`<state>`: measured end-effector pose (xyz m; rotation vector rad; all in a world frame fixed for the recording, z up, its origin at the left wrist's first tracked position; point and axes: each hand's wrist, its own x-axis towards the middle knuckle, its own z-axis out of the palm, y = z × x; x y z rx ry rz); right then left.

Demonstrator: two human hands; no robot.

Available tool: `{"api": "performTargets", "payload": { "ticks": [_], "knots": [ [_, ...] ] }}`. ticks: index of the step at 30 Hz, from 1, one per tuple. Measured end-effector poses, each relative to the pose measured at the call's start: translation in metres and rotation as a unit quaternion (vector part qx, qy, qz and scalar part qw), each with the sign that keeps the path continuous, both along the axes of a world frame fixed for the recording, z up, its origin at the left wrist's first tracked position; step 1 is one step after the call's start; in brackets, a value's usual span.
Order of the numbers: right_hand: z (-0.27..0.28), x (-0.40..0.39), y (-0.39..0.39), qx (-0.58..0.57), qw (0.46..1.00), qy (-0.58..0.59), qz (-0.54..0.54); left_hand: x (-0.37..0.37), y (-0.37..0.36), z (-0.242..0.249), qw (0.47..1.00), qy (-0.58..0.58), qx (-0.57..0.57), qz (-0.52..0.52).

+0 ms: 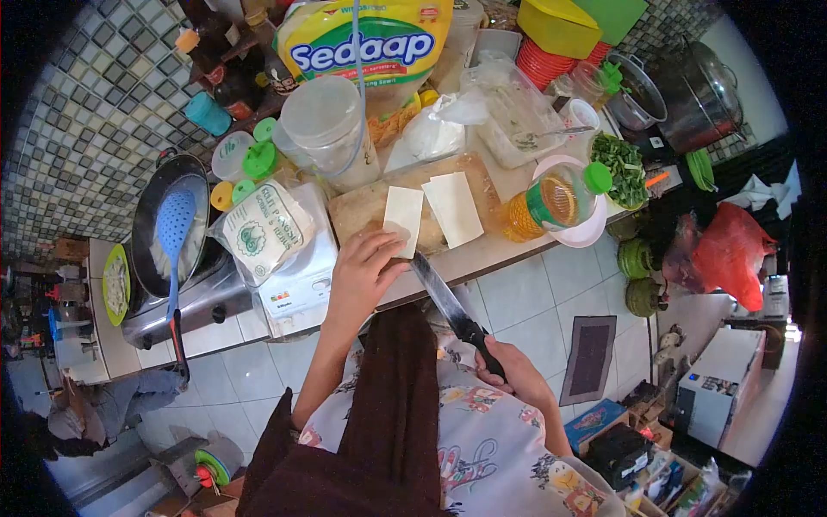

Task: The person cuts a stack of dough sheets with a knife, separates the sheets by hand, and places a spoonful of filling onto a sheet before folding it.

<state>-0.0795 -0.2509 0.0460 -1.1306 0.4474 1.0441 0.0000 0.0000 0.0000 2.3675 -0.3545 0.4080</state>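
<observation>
Head view, looking down on a crowded kitchen counter. The left hand [362,271] lies flat with its fingers spread, pressing the near end of a pale slab [402,219] that rests on a wooden cutting board [362,211]; it grasps nothing, only holds the slab down. A second pale slab [453,208] lies just beside the first on the same board, not touched by either hand. The right hand [517,372] is clenched around the black handle of a long knife [444,297] — the blade runs up and to the left, and its tip meets the near edge of the first slab, close by the left fingertips. To the right of the board a bottle of yellow oil [556,200] with a green cap lies on its side over a pink plate [586,233], and beyond it sits a bowl of chopped greens [622,168]. Behind the board stand a clear plastic jar [329,129], a large yellow noodle pack [362,43] and a clear tub [512,108] holding a spoon. To the left of the board a printed bag [263,228] rests on a white box — next to it a dark wok [168,228] sits on a stove [194,302] with a blue slotted spoon [174,237] laid across it.
</observation>
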Motion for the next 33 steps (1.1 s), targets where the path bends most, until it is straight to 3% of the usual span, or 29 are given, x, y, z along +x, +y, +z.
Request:
{"api": "performTargets", "payload": {
  "ticks": [11,20,27,33],
  "knots": [
    [-0.002,-0.003,-0.008,-0.026,1.0,-0.014,0.012,0.016,0.006,-0.019,0.99,-0.101,0.08,-0.063],
    [0.014,-0.01,-0.025,-0.003,1.0,0.021,-0.023,0.012,0.003,-0.019,0.982,-0.154,0.111,-0.027],
    [0.005,-0.005,-0.021,-0.013,1.0,-0.019,-0.02,-0.002,0.018,-0.018,0.986,-0.12,0.111,-0.041],
    [-0.012,0.004,-0.006,-0.042,0.99,-0.133,-0.024,-0.016,0.026,-0.001,0.99,-0.043,0.124,0.058]
  ]
}}
